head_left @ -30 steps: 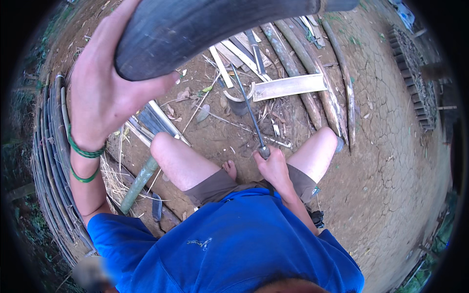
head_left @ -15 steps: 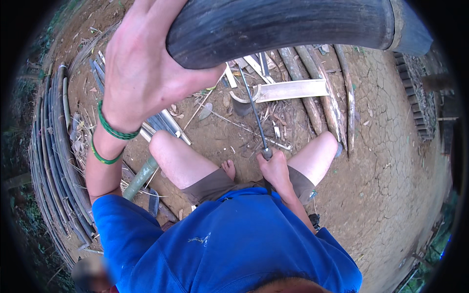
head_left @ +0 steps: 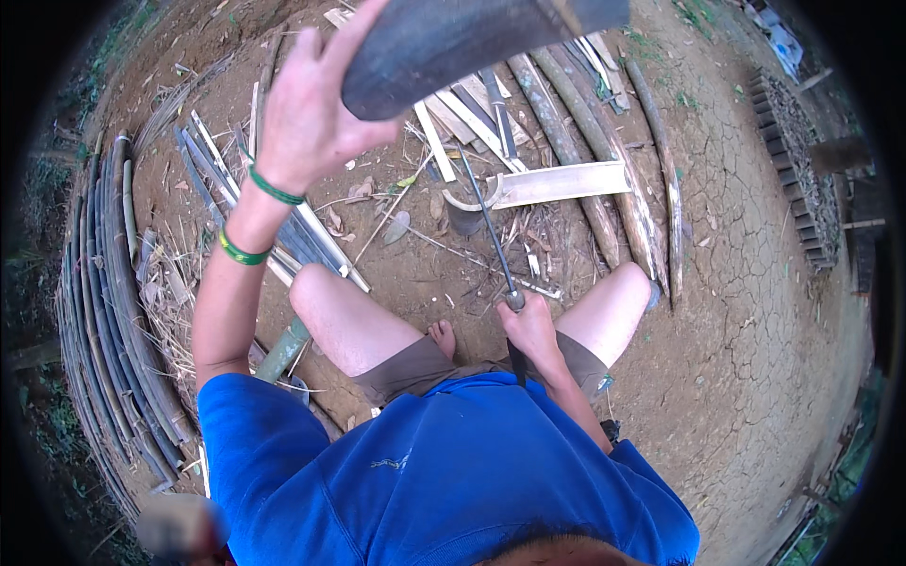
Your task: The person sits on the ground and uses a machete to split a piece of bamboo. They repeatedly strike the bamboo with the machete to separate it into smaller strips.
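Note:
My left hand [head_left: 307, 132] is raised at the upper left, gripping the near end of a thick, dark bamboo piece [head_left: 453, 52]. Its thumb lies under the rim and the far fingers are hidden. The bamboo is held up off the ground, and part of it runs past the top of the view. Low between my knees, my right hand [head_left: 533, 330] is closed round the handle of a long knife [head_left: 488, 219]. The narrow blade points away from me, seen almost edge-on. Beyond it, a pale split bamboo half [head_left: 562, 184] lies across the round poles.
Round wooden poles [head_left: 566, 132] lie ahead on the right. Split bamboo strips [head_left: 316, 236] rest by my left knee, near a green bamboo length [head_left: 283, 349]. Long poles [head_left: 118, 311] are stacked at far left. Cut bamboo sections [head_left: 793, 179] stand in a row at far right.
My left hand has moved the dark bamboo farther away, up and to the left in view, uncovering more strips and poles. The right hand and knife have stayed nearly still.

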`<act>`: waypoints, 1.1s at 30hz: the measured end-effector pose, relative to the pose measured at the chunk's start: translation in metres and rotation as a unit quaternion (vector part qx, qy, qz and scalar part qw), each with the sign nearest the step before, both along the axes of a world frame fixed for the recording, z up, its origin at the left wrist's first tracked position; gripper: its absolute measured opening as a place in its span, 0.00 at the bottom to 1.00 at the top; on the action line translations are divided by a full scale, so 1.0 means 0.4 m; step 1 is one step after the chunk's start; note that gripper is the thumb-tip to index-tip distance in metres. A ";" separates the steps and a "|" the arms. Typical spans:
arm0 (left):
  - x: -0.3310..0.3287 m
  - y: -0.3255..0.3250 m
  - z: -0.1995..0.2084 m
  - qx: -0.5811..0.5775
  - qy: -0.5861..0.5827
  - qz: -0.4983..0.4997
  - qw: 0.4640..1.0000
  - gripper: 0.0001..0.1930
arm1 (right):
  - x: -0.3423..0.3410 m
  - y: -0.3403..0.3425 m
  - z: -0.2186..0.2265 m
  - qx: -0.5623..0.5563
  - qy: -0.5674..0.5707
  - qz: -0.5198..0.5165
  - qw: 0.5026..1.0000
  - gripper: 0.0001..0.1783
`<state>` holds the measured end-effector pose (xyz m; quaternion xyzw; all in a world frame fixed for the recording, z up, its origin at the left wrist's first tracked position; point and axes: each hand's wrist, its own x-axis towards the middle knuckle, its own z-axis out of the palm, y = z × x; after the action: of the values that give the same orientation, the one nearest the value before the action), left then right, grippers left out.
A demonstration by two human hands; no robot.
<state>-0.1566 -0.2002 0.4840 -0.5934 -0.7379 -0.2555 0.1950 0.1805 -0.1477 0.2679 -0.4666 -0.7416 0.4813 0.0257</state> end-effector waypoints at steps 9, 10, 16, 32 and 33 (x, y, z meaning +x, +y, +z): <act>-0.048 0.005 -0.226 -0.171 -0.010 0.006 0.985 0.59 | 0.035 -0.008 -0.082 -0.007 0.013 0.001 1.000 0.17; -0.047 0.019 -0.184 -0.130 -0.021 0.011 0.991 0.58 | 0.038 -0.007 -0.113 0.018 0.020 0.004 1.000 0.18; -0.054 -0.011 -0.454 -0.110 -0.141 0.136 0.974 0.60 | -0.033 0.035 -0.197 0.013 0.052 -0.001 0.999 0.18; 0.173 -0.003 -0.524 0.080 -0.207 -0.084 0.971 0.18 | -0.069 0.040 -0.146 -0.007 0.053 0.002 0.999 0.21; 0.174 -0.003 -0.518 0.060 -0.199 -0.092 0.974 0.17 | -0.080 0.041 -0.138 -0.013 0.046 0.004 0.999 0.22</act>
<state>-0.0871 -0.2012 0.2767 -0.5837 -0.6871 -0.4291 0.0555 0.1485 -0.1314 0.2129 -0.4408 -0.7355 0.5119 0.0520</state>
